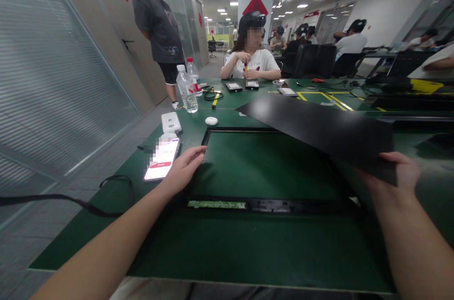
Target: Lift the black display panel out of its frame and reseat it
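Note:
A thin, flat black sheet (pixel 319 125) is tilted in the air over the right part of a rectangular black frame. My right hand (pixel 400 172) grips the sheet by its near right corner, thumb on top and fingers underneath. The frame (pixel 283 205) lies on the green table, with a narrow green circuit board (pixel 216 205) along its near bar. My left hand (pixel 187 165) is closed about the left side of the frame near its far corner, its fingertips partly hidden. The sheet covers the frame's far right corner.
Left of the frame lie a lit phone (pixel 162 160), a white power bank (pixel 170 123) and a white earbud case (pixel 211 121). Two water bottles (pixel 187 90) stand behind. A person (pixel 251 54) sits across the table (pixel 248 248); another person (pixel 158 26) stands at left. Cables (pixel 213 94) lie beyond.

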The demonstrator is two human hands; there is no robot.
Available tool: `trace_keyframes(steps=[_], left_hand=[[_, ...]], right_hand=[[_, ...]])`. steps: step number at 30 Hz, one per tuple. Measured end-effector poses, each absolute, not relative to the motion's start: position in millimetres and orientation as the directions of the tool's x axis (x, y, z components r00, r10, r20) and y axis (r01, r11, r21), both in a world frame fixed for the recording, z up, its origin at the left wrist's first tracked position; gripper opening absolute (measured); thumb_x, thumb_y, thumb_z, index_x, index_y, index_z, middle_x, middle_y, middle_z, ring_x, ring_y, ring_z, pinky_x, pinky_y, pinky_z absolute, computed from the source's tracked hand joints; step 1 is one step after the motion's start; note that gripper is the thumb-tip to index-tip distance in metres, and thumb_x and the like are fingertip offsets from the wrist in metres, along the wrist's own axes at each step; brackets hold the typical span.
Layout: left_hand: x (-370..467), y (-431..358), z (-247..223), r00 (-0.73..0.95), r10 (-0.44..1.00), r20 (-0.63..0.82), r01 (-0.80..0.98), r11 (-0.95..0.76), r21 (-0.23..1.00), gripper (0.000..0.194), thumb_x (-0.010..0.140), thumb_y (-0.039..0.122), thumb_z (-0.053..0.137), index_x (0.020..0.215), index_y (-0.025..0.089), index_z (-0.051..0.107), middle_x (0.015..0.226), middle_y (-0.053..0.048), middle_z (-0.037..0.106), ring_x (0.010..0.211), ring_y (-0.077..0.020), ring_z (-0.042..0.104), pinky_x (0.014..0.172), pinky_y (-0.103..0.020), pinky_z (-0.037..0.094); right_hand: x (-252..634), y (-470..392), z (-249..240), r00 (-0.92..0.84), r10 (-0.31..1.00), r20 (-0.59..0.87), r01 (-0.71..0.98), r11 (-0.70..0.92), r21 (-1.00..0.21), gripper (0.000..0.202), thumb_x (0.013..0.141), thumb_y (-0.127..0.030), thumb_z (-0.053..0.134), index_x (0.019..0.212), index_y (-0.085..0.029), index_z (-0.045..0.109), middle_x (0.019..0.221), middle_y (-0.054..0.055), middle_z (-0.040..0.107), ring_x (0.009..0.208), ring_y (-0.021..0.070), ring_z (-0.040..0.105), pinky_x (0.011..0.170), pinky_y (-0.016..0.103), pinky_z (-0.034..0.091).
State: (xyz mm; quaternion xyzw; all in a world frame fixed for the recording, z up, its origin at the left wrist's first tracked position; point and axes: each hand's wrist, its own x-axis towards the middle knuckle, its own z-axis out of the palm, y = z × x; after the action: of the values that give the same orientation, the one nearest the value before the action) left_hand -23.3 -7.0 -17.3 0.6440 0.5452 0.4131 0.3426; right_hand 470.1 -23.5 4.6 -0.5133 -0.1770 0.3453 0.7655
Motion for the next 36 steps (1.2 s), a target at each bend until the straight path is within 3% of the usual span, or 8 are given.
trace_keyframes(steps=[2,5,10,14,21,25,29,36], left_hand=[[-20.0,-6.8,-15.7,-0.008,0.997,0.074,0.166,-0.071,0.983,0.044,0.090,0.053,0.068,0.121,0.022,0.074,0.134,-0.013,0.073,0.132,-0.0340,0.064,0.117,-0.049,0.044],[-15.1,-8.8,-8.0,-0.013,0.999,-0.034,-0.205,0.030,0.978,0.039,0.091,0.049,0.068,0.115,0.019,0.074,0.124,-0.015,0.078,0.121,-0.0300,0.071,0.111,-0.043,0.051],[-12.8,-16.0,12.1,0.121,0.978,-0.170,-0.447,0.207,0.870,0.026,0.093,0.030,0.060,0.105,0.013,0.076,0.094,-0.013,0.082,0.085,-0.0248,0.079,0.080,-0.035,0.065],[-14.7,-16.8,19.5,0.038,0.985,-0.171,-0.517,0.166,0.840,0.033,0.075,0.003,0.063,0.103,0.015,0.076,0.083,-0.006,0.081,0.064,-0.0179,0.076,0.056,-0.023,0.063],[-17.8,-13.9,21.4,-0.056,0.986,-0.157,-0.545,0.102,0.832,0.033,0.072,-0.002,0.061,0.098,0.014,0.074,0.078,-0.003,0.079,0.054,-0.0146,0.072,0.047,-0.019,0.060],[-18.8,-14.6,22.0,-0.016,0.992,-0.122,-0.500,0.098,0.860,0.031,0.072,0.001,0.065,0.098,0.012,0.077,0.085,-0.006,0.082,0.065,-0.0164,0.075,0.058,-0.022,0.064],[-19.1,-15.9,22.4,0.025,0.999,-0.048,-0.438,0.054,0.897,0.029,0.072,0.006,0.072,0.099,0.014,0.080,0.095,-0.007,0.084,0.078,-0.0197,0.078,0.071,-0.026,0.067],[-20.0,-16.0,18.7,0.083,0.997,-0.008,-0.383,0.039,0.923,0.036,0.072,0.012,0.079,0.107,0.018,0.080,0.110,-0.009,0.083,0.099,-0.0283,0.079,0.082,-0.033,0.066]], right_hand=[[461.5,-26.0,9.6,0.677,0.722,-0.147,-0.434,0.230,-0.871,0.031,0.055,-0.017,0.056,0.083,-0.024,0.068,0.093,0.009,0.075,0.081,0.0288,0.072,0.071,0.053,0.064],[454.9,-28.9,13.1,0.647,0.741,-0.179,-0.455,0.188,-0.871,0.030,0.056,-0.017,0.058,0.083,-0.023,0.072,0.093,0.009,0.077,0.086,0.0331,0.074,0.079,0.057,0.064],[444.9,-35.8,16.3,0.598,0.766,-0.234,-0.440,0.069,-0.896,0.023,0.058,-0.017,0.061,0.077,-0.023,0.073,0.084,0.009,0.078,0.087,0.0364,0.076,0.082,0.056,0.066],[430.3,-37.1,22.2,0.460,0.795,-0.395,-0.537,-0.106,-0.837,0.039,0.058,-0.018,0.060,0.093,-0.021,0.077,0.082,0.009,0.079,0.086,0.0361,0.077,0.078,0.053,0.066],[426.9,-34.7,23.3,0.248,0.862,-0.442,-0.458,-0.298,-0.838,0.050,0.060,-0.012,0.062,0.107,-0.019,0.075,0.083,0.009,0.080,0.079,0.0324,0.078,0.074,0.046,0.066],[434.2,-33.6,22.6,0.155,0.908,-0.388,-0.408,-0.299,-0.863,0.043,0.066,-0.015,0.062,0.107,-0.024,0.075,0.088,0.006,0.081,0.078,0.0280,0.078,0.071,0.041,0.065],[447.1,-25.9,13.1,0.214,0.933,-0.290,-0.341,-0.207,-0.917,0.036,0.067,-0.015,0.059,0.099,-0.024,0.074,0.087,0.004,0.079,0.072,0.0199,0.074,0.065,0.030,0.063],[459.6,-14.8,-6.1,0.343,0.931,-0.124,-0.224,-0.048,-0.974,0.045,0.066,-0.020,0.061,0.110,-0.025,0.064,0.100,0.011,0.076,0.092,0.0260,0.075,0.073,0.040,0.065]])
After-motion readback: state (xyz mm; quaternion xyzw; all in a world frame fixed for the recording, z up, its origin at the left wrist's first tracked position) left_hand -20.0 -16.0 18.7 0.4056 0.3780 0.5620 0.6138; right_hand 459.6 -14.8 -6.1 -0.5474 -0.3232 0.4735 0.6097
